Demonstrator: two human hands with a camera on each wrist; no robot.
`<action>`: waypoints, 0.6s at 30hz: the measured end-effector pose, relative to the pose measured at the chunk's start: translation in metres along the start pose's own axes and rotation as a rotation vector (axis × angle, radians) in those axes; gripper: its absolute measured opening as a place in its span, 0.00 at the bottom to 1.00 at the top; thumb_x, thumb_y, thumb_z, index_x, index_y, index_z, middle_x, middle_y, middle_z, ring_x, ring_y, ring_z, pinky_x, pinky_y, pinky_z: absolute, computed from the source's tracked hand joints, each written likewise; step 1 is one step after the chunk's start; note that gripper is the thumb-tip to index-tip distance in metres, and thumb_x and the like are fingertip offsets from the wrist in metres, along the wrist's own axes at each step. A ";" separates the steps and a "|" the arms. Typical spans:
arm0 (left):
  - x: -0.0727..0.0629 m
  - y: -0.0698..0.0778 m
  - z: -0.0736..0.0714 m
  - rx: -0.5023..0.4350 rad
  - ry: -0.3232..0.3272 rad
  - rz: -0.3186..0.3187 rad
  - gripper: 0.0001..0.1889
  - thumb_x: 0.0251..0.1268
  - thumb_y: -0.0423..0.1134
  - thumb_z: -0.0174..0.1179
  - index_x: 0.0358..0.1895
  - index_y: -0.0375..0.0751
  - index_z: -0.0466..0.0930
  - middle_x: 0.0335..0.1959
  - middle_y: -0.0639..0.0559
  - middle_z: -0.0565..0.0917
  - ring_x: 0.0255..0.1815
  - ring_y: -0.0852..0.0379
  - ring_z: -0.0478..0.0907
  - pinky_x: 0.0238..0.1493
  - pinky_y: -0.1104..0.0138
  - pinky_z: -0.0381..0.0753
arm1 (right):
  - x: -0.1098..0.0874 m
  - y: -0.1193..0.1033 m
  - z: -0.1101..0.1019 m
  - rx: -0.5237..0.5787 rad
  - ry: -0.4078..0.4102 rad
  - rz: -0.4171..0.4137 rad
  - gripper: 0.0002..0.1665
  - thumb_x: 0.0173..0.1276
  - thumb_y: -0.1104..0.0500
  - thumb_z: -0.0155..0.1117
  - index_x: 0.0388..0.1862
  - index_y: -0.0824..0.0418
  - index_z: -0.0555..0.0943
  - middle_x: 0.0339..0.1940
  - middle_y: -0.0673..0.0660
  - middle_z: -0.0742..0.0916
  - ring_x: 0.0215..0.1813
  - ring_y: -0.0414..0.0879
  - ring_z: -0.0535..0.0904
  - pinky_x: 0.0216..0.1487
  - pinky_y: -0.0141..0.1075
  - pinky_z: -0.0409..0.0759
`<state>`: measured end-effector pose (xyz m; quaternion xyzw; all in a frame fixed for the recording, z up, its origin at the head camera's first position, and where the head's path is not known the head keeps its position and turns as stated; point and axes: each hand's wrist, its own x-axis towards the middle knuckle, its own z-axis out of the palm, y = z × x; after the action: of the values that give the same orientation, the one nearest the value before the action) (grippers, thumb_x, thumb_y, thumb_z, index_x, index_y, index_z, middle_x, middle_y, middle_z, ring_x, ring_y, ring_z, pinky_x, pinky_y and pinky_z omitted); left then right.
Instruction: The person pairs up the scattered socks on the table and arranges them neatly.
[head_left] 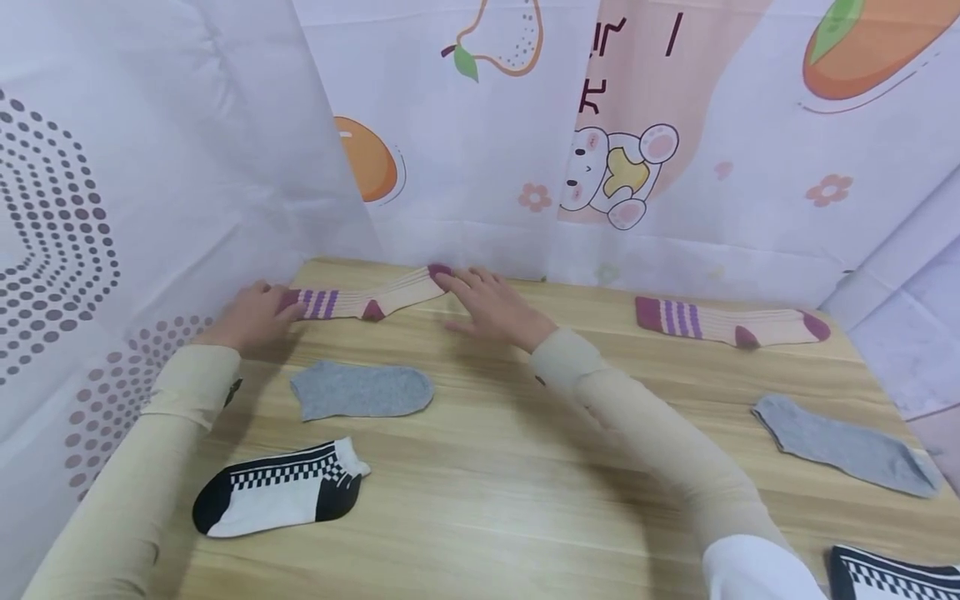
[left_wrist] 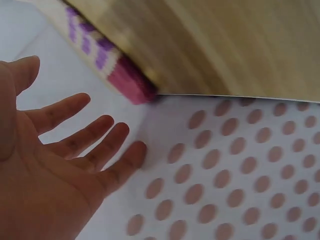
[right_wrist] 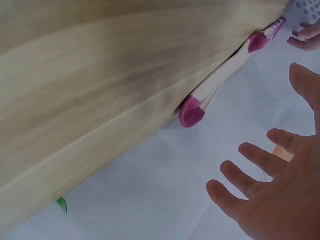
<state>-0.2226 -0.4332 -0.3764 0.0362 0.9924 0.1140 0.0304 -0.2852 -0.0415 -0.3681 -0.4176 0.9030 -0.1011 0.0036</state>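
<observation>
A cream sock (head_left: 405, 292) with purple stripes and maroon cuff, heel and toe lies along the far left edge of the wooden table. My left hand (head_left: 258, 317) is at its cuff; the left wrist view shows loosely spread fingers (left_wrist: 111, 135) apart from the striped end (left_wrist: 131, 82). By the toe is my right hand (head_left: 495, 308), its fingers extended, and the right wrist view shows a gap between them and the maroon toe (right_wrist: 192, 112). Nearer me lie a grey ankle sock (head_left: 363, 390) and a black-and-white checkered sock (head_left: 281, 487).
On the table's right side lie a second striped sock (head_left: 731, 323), another grey sock (head_left: 847, 446) and a checkered sock (head_left: 900, 575) cut off by the frame. White printed curtains (head_left: 465, 167) hang behind the table (head_left: 480, 492) and along its left side.
</observation>
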 end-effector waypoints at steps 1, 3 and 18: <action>0.001 -0.003 0.002 0.005 0.001 0.003 0.32 0.78 0.50 0.46 0.65 0.18 0.62 0.61 0.13 0.62 0.61 0.18 0.61 0.62 0.32 0.60 | 0.002 0.001 0.000 0.006 -0.002 0.006 0.45 0.73 0.38 0.58 0.81 0.52 0.55 0.79 0.58 0.62 0.78 0.60 0.54 0.75 0.58 0.53; 0.003 -0.007 0.004 0.014 -0.005 0.003 0.33 0.79 0.50 0.46 0.66 0.18 0.62 0.61 0.12 0.62 0.61 0.17 0.62 0.62 0.32 0.61 | 0.007 0.004 0.000 0.024 -0.016 0.018 0.45 0.73 0.38 0.58 0.81 0.52 0.55 0.79 0.58 0.62 0.79 0.59 0.53 0.76 0.57 0.52; 0.026 -0.015 0.016 0.030 -0.028 0.010 0.24 0.77 0.45 0.47 0.55 0.22 0.70 0.48 0.23 0.74 0.49 0.29 0.73 0.53 0.39 0.72 | 0.063 0.008 0.012 0.007 -0.062 0.104 0.42 0.78 0.44 0.51 0.82 0.55 0.46 0.74 0.61 0.68 0.75 0.59 0.60 0.73 0.54 0.60</action>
<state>-0.2485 -0.4424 -0.3971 0.0432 0.9932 0.0987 0.0433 -0.3309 -0.0860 -0.3764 -0.3732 0.9225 -0.0908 0.0379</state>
